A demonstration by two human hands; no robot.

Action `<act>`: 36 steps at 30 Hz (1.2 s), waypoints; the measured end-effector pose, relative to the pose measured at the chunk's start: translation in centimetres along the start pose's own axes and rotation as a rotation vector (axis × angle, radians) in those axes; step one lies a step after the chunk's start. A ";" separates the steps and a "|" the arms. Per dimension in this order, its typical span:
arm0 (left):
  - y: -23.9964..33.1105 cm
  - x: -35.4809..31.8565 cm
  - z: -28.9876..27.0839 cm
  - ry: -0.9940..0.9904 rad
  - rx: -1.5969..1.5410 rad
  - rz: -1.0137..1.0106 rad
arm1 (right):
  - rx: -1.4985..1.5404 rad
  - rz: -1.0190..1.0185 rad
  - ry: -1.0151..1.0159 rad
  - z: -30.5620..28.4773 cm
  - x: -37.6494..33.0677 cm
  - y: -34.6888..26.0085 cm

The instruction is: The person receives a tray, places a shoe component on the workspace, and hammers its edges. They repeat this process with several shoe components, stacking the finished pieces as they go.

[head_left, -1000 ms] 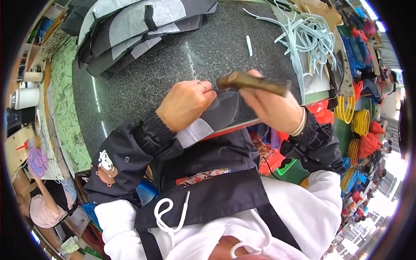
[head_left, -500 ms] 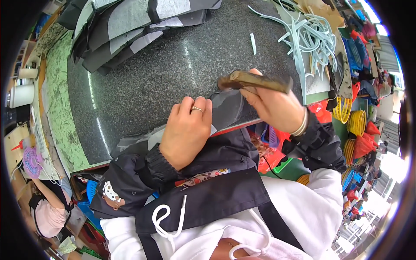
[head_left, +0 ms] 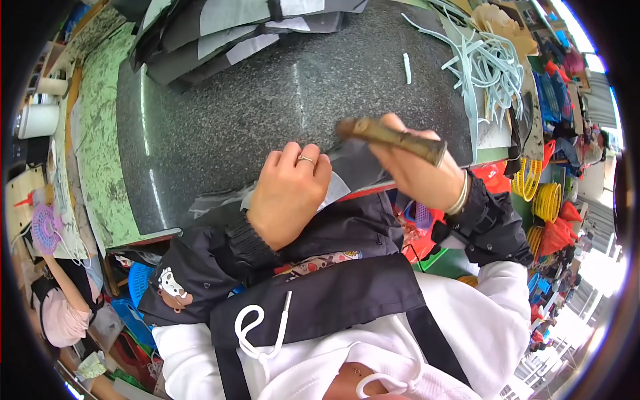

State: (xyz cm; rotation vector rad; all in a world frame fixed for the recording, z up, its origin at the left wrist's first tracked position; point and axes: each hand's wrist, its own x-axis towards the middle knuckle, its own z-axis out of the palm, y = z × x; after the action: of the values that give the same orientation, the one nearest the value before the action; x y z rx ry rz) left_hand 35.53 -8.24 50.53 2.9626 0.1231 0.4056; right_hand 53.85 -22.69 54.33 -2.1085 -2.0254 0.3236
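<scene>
My right hand (head_left: 423, 170) is closed round a worn, brassy-brown tool that looks like a hammer (head_left: 400, 139). Its rounded dark end is blurred and sits over the stone slab (head_left: 233, 120), just above a thin dark sheet (head_left: 353, 160) at the near edge. My left hand (head_left: 291, 193), with a ring on one finger, has its fingers curled and pressed together on that sheet. A pale grey patch of the sheet shows beside its fingers. What lies under the left palm is hidden.
Dark pieces with pale grey patches (head_left: 233, 33) are stacked at the far left. Light blue strips (head_left: 490, 73) lie tangled at the far right, with one short strip (head_left: 407, 69) apart from them. Yellow baskets (head_left: 547, 202) stand to the right. Another person (head_left: 63, 317) is at the left.
The view has shifted a little, so the slab and stack appear higher and further right. The tool has tilted in my right hand, its near end now lower. My left hand stays on the sheet.
</scene>
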 end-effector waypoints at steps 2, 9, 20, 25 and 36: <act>-1.7 0.2 -0.4 -0.037 -0.205 -0.096 | 0.039 0.072 -0.030 0.7 -0.7 -0.1; -0.4 -0.7 1.4 0.078 -0.313 -0.082 | 0.096 -0.023 0.041 0.7 -1.5 1.2; 0.6 -2.0 3.4 0.208 -0.275 0.058 | 0.160 0.167 0.049 -0.2 -3.4 -0.1; 1.6 -0.9 3.7 0.181 -0.244 0.048 | 0.151 0.147 -0.128 0.8 -3.9 -0.7; -1.0 -3.3 2.3 0.113 -0.372 0.094 | -0.024 -0.060 -0.001 0.6 -2.0 -1.3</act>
State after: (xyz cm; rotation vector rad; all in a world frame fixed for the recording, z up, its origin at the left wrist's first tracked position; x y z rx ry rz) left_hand 32.91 -7.89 47.27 2.5857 -0.0733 0.5429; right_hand 52.35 -24.64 54.22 -2.0573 -2.0988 0.2926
